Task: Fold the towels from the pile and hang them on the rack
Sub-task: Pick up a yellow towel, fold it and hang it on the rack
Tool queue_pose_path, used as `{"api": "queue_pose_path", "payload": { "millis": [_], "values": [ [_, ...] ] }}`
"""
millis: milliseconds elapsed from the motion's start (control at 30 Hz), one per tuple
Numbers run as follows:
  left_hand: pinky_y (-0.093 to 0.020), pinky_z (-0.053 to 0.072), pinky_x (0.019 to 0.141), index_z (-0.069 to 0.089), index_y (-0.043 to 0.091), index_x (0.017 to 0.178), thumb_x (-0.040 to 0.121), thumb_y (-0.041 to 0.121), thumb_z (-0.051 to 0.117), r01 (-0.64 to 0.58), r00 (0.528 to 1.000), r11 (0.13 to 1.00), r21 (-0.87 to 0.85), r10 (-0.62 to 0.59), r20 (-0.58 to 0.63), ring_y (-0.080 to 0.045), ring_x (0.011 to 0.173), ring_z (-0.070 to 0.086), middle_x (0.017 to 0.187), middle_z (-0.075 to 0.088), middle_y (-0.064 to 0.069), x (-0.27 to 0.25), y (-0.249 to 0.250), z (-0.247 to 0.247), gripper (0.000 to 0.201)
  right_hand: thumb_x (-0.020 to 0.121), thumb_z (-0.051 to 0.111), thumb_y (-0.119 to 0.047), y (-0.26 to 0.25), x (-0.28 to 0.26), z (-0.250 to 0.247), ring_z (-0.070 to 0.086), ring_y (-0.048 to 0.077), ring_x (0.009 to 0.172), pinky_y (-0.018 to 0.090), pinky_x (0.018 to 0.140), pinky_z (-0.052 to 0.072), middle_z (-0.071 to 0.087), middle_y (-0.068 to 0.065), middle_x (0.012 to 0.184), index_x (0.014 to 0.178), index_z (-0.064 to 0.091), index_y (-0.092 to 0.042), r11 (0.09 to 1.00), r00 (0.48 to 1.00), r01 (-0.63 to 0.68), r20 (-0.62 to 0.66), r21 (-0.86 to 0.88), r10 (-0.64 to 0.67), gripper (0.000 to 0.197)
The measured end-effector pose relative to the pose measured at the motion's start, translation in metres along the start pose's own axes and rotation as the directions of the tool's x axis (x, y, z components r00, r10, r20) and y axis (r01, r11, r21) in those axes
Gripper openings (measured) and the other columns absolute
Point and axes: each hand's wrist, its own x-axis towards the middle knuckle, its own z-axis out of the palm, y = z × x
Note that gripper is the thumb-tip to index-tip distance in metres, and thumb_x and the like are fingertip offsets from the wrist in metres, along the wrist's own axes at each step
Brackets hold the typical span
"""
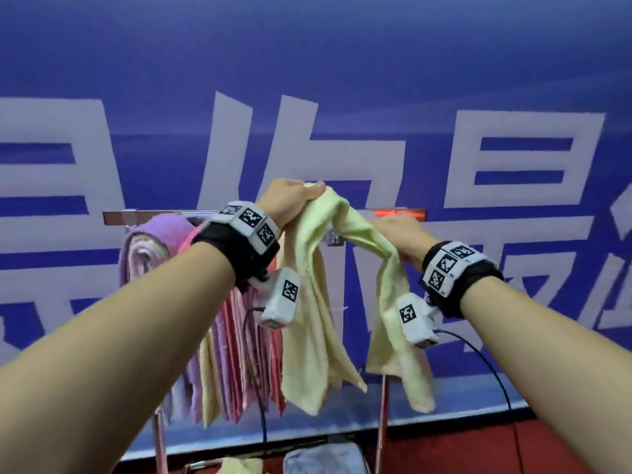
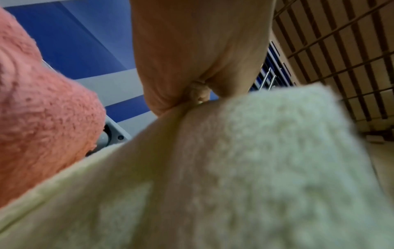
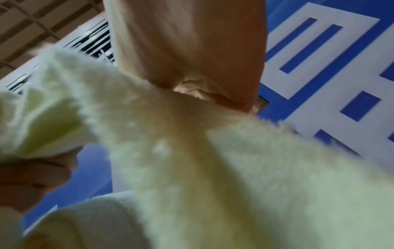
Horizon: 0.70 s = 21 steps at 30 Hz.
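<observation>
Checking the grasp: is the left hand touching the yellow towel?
Touching. The left wrist view shows the left hand pinching the yellow towel at its top edge; the head view agrees.

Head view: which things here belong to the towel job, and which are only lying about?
Job: yellow towel, gripped by left hand and right hand; rack; hung towels.

Lying about: blue banner, cables.

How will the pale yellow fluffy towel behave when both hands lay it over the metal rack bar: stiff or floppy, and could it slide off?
The pale yellow fluffy towel is probably floppy: it sags between the left hand and right hand. Its ends hang unevenly, so it may slide off the metal rack bar. It looks light.
</observation>
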Motion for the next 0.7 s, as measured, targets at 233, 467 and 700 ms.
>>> {"api": "queue_pose_path", "payload": {
  "millis": [233, 467, 700],
  "values": [
    [-0.031, 0.048, 0.078, 0.07, 0.002, 0.099, 0.096, 0.028, 0.064, 0.072, 0.993, 0.973, 0.22, -0.049, -0.111, -0.024, 0.084, 0.062, 0.089, 0.066, -0.008, 0.042, -0.018, 0.023, 0.026, 0.061, 0.08, -0.027, 0.02, 0.025, 0.006, 0.075, 0.027, 0.088, 0.052, 0.09, 0.059, 0.079, 0.013, 0.095, 0.079, 0.075, -0.01, 0.961, 0.981, -0.078, -0.153, 0.266, 0.122, 0.025],
    [-0.032, 0.039, 0.065, 0.055, 0.005, 0.106, 0.094, 0.015, 0.061, 0.027, 0.998, 0.719, 0.695, 0.016, -0.056, -0.028, 0.082, 0.054, 0.089, 0.055, -0.007, 0.063, -0.023, 0.047, 0.017, 0.07, 0.089, -0.027, 0.074, 0.026, 0.04, 0.074, 0.031, 0.096, 0.045, 0.09, 0.061, 0.075, 0.016, 0.106, 0.111, 0.067, -0.001, 0.867, 0.92, -0.23, -0.191, 0.443, 0.341, 0.053],
    [-0.034, 0.041, 0.072, 0.058, 0.005, 0.112, 0.096, 0.008, 0.054, -0.062, 0.996, 0.415, 0.908, -0.032, 0.083, -0.033, 0.093, 0.061, 0.11, 0.063, -0.012, 0.058, -0.028, 0.061, 0.017, 0.075, 0.089, -0.02, 0.077, 0.045, 0.034, 0.068, 0.017, 0.063, 0.024, 0.057, 0.053, 0.075, 0.009, 0.08, 0.094, 0.074, -0.004, 0.872, 0.944, -0.236, -0.112, 0.429, 0.311, 0.03]
  ]
}}
